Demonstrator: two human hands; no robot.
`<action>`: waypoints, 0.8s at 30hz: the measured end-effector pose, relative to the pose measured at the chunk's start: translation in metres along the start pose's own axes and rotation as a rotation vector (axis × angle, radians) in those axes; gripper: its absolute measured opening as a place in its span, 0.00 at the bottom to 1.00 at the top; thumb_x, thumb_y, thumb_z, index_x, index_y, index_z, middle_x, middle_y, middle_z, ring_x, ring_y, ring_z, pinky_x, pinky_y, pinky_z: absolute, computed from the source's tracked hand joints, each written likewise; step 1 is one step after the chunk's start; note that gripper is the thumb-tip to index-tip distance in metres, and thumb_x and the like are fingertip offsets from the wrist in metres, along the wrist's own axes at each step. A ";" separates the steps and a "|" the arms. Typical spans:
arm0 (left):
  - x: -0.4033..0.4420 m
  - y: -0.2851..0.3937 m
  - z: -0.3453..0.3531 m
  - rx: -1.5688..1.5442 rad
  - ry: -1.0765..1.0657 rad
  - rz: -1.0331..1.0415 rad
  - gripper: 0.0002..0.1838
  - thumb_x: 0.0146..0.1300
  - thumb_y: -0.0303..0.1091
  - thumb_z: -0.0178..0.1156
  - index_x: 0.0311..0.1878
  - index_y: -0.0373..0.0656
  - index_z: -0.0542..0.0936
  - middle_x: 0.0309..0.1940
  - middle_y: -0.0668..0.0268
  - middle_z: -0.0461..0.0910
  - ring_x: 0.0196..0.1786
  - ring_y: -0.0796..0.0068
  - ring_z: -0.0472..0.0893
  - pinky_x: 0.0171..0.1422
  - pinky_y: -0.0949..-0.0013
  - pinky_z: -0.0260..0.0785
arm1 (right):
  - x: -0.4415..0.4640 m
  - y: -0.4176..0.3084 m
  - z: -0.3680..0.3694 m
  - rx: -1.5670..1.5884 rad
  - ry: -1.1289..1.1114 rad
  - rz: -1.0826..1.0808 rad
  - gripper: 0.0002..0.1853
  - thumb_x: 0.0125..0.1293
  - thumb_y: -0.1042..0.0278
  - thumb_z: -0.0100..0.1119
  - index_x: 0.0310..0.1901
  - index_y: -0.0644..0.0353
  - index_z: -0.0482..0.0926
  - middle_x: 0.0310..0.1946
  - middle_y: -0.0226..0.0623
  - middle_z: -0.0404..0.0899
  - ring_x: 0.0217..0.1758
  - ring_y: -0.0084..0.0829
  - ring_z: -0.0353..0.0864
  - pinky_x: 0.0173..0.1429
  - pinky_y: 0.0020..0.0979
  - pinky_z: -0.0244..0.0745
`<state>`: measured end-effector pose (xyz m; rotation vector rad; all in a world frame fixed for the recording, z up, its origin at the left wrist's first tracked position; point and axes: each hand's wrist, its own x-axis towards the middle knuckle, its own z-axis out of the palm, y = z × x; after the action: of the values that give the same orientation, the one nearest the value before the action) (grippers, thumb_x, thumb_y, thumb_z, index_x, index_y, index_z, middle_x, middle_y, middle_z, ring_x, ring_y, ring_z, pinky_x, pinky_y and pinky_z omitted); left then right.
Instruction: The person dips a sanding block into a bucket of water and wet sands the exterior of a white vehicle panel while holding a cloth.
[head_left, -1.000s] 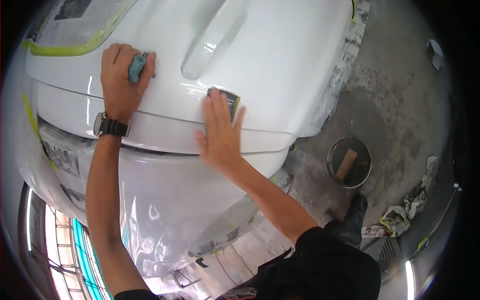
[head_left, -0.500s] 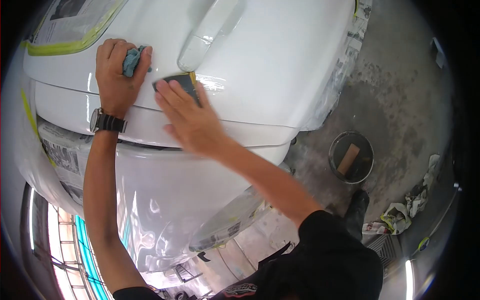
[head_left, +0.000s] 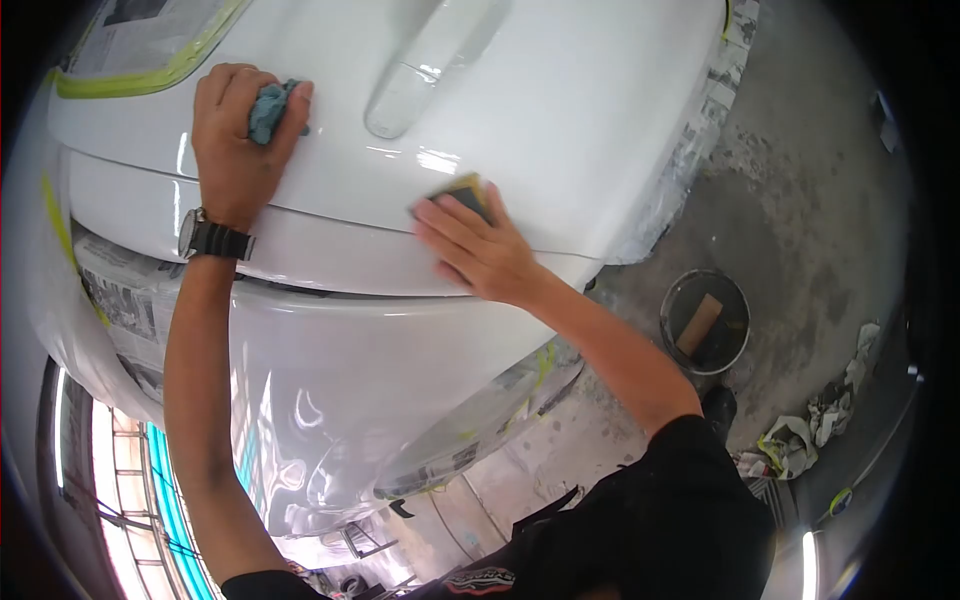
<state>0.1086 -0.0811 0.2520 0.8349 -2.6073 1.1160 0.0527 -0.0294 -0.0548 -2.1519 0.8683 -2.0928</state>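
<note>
My left hand (head_left: pixel 238 155) is closed around a crumpled blue-green cloth (head_left: pixel 268 112) and rests against the white car panel (head_left: pixel 570 140). Under the fingers of my right hand (head_left: pixel 487 258) lies a dark grey sanding pad (head_left: pixel 467 200) with a yellowish edge, pressed flat to the same panel just above its lower crease line. A white door handle (head_left: pixel 405 95) sits above and to the left of the pad. My fingers cover much of the pad, and it is slightly blurred.
Newspaper and yellow-green tape (head_left: pixel 150 85) mask the window at upper left. On the floor at right stands a round black basin (head_left: pixel 748 335) holding a brown block (head_left: pixel 699 324). Crumpled paper (head_left: pixel 790 447) lies beyond it. A plastic-covered wheel (head_left: pixel 450 455) is below the panel.
My right hand has slid the sanding pad to the right and slightly down, away from the door handle. The left hand stays almost in place with the cloth. The view has shifted slightly.
</note>
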 end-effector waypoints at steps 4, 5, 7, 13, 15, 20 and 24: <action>0.001 -0.003 0.004 0.012 -0.023 0.013 0.12 0.58 0.28 0.75 0.36 0.37 0.79 0.35 0.58 0.78 0.41 0.54 0.77 0.47 0.56 0.71 | 0.080 -0.038 0.012 0.135 0.080 -0.003 0.35 0.66 0.52 0.63 0.74 0.52 0.69 0.79 0.30 0.61 0.82 0.33 0.59 0.78 0.65 0.51; 0.001 -0.003 0.005 0.003 -0.023 0.016 0.12 0.59 0.28 0.74 0.36 0.37 0.78 0.35 0.57 0.78 0.41 0.53 0.78 0.48 0.56 0.71 | 0.079 -0.040 0.010 0.138 0.110 0.016 0.35 0.66 0.51 0.63 0.74 0.51 0.69 0.79 0.30 0.62 0.82 0.32 0.59 0.78 0.65 0.52; 0.001 0.002 0.006 0.003 -0.021 0.027 0.11 0.60 0.27 0.74 0.37 0.37 0.78 0.37 0.56 0.79 0.42 0.54 0.78 0.49 0.58 0.72 | 0.043 -0.039 0.009 0.175 0.086 0.117 0.38 0.67 0.50 0.63 0.76 0.51 0.65 0.80 0.32 0.60 0.82 0.36 0.58 0.77 0.68 0.52; 0.001 -0.001 0.008 0.044 -0.079 0.021 0.11 0.64 0.28 0.72 0.38 0.35 0.77 0.38 0.57 0.78 0.42 0.58 0.79 0.50 0.61 0.72 | -0.094 -0.013 0.018 0.163 0.007 0.581 0.40 0.75 0.53 0.54 0.82 0.54 0.49 0.85 0.40 0.43 0.86 0.48 0.47 0.77 0.73 0.42; -0.003 -0.007 0.004 0.037 -0.120 0.006 0.11 0.64 0.27 0.71 0.39 0.35 0.77 0.38 0.57 0.78 0.41 0.60 0.78 0.50 0.62 0.72 | -0.054 0.035 0.004 0.099 0.185 0.661 0.40 0.75 0.56 0.54 0.82 0.58 0.50 0.85 0.41 0.43 0.86 0.49 0.47 0.79 0.73 0.37; -0.005 -0.003 0.004 -0.004 -0.112 -0.013 0.10 0.64 0.25 0.71 0.38 0.35 0.77 0.38 0.57 0.77 0.42 0.60 0.78 0.50 0.61 0.71 | -0.045 0.024 0.010 0.196 0.233 0.812 0.39 0.78 0.55 0.46 0.82 0.61 0.43 0.85 0.49 0.38 0.86 0.55 0.41 0.77 0.75 0.33; 0.000 0.003 0.007 -0.001 -0.081 -0.009 0.10 0.65 0.23 0.69 0.39 0.34 0.75 0.38 0.58 0.76 0.42 0.61 0.76 0.51 0.62 0.71 | -0.076 0.014 0.023 0.126 0.160 0.948 0.40 0.79 0.49 0.42 0.82 0.65 0.42 0.84 0.56 0.36 0.87 0.58 0.36 0.76 0.77 0.29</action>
<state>0.1075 -0.0842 0.2453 0.9097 -2.6659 1.1012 0.0729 -0.0201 -0.1323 -1.1252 1.3577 -1.7195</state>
